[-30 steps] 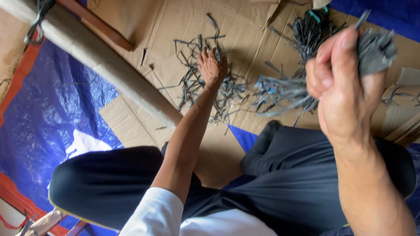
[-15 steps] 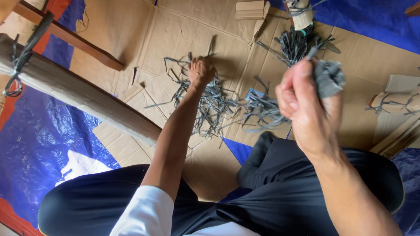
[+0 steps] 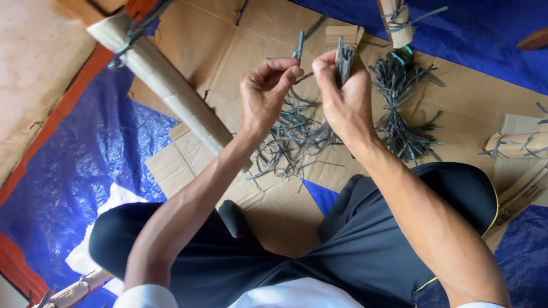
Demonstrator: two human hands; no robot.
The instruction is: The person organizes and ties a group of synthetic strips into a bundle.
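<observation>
While the right hand [image 3: 342, 102] clenches a bundle of grey strips [image 3: 344, 57] upright, the left fingers [image 3: 285, 71] pinch a single strip [image 3: 299, 47] just beside it; sliding it in parallel, tips level, looks neatest.

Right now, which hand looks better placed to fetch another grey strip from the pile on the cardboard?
Probably the left hand. It pinches only one grey strip, and the loose pile lies just below it. The right hand is closed around a whole bundle, so it is less free.
</observation>
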